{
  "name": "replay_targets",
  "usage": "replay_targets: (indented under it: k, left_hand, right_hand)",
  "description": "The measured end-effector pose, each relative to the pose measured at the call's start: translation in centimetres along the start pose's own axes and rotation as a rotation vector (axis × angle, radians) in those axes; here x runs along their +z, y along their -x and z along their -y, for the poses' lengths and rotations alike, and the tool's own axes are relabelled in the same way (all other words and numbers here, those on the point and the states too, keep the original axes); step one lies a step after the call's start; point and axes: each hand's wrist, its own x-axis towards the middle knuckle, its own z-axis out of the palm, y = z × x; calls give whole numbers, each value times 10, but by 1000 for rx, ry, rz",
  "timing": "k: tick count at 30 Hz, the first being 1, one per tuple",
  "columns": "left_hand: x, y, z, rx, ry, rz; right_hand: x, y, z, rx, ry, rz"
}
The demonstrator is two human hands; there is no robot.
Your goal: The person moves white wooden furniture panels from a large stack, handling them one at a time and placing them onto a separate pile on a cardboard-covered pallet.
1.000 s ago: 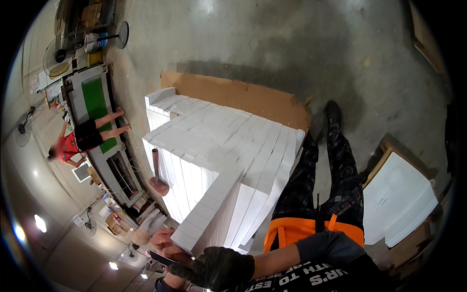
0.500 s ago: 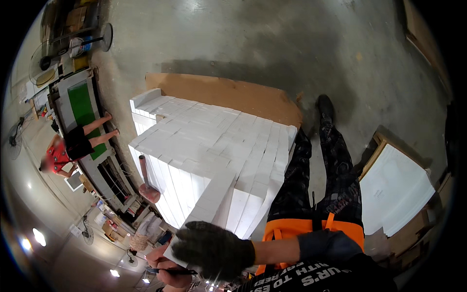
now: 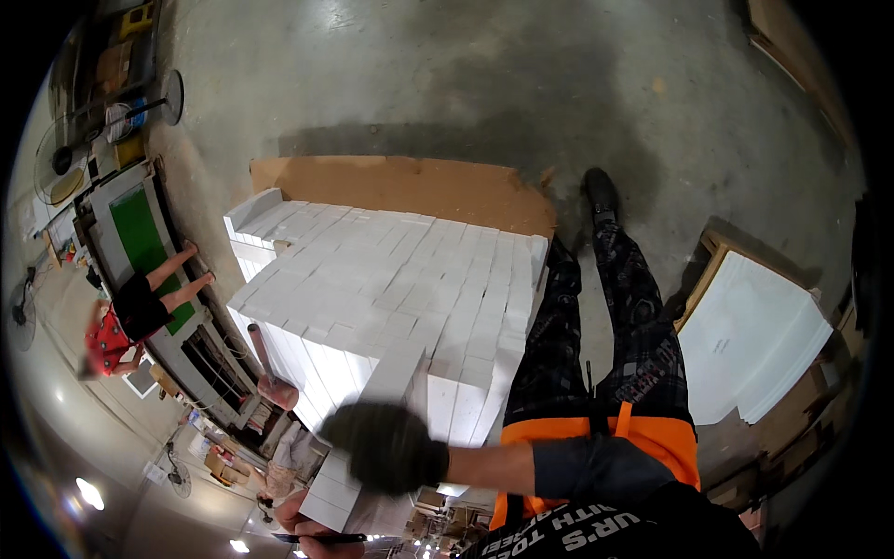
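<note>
Gloved right hand (image 3: 386,447) grips the top of a white block (image 3: 372,438) beside the stack (image 3: 391,289); bare left hand (image 3: 312,531) pinches a pen (image 3: 321,538) under it. With only one hand really on it, I'd guess the block could slip and clip the stack's edge.

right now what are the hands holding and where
A long white rectangular block: the dark-gloved right hand lies over its middle; the bare left hand takes its near end, also pinching a thin dark pen.

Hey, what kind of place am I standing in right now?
Most likely a workshop or small factory floor: bare concrete floor, a big stack of white boxes on a brown board, and another person bent over a green-topped machine at the left.
</note>
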Motion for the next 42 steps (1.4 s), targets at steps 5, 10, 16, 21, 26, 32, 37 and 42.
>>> replay_targets:
  k: [5,10,16,21,26,32,37,42]
  left_hand:
    - [47,-16,-19,104,53,-269]
    - [51,-16,-21,219,-52,-393]
    - [22,-15,-2,153,-20,-105]
    - [19,-12,-3,83,-134,-55]
    - [22,-11,3,102,-56,-133]
    - [16,-15,13,163,-99,-129]
    - [24,-17,7,199,-110,-158]
    - [23,-13,15,286,-90,-159]
  right_hand:
    - [-49,-1,-144,637,295,-28]
    - [-37,-22,0,-160,-5,-128]
    - [-25,-13,-61,55,136,-62]
    - [-59,-11,-83,406,286,-394]
    - [-46,23,-6,-358,286,-68]
    - [-55,19,-81,-240,405,-173]
    - [-60,19,-95,-140,134,-104]
    - [-11,20,18,-200,-497,-4]
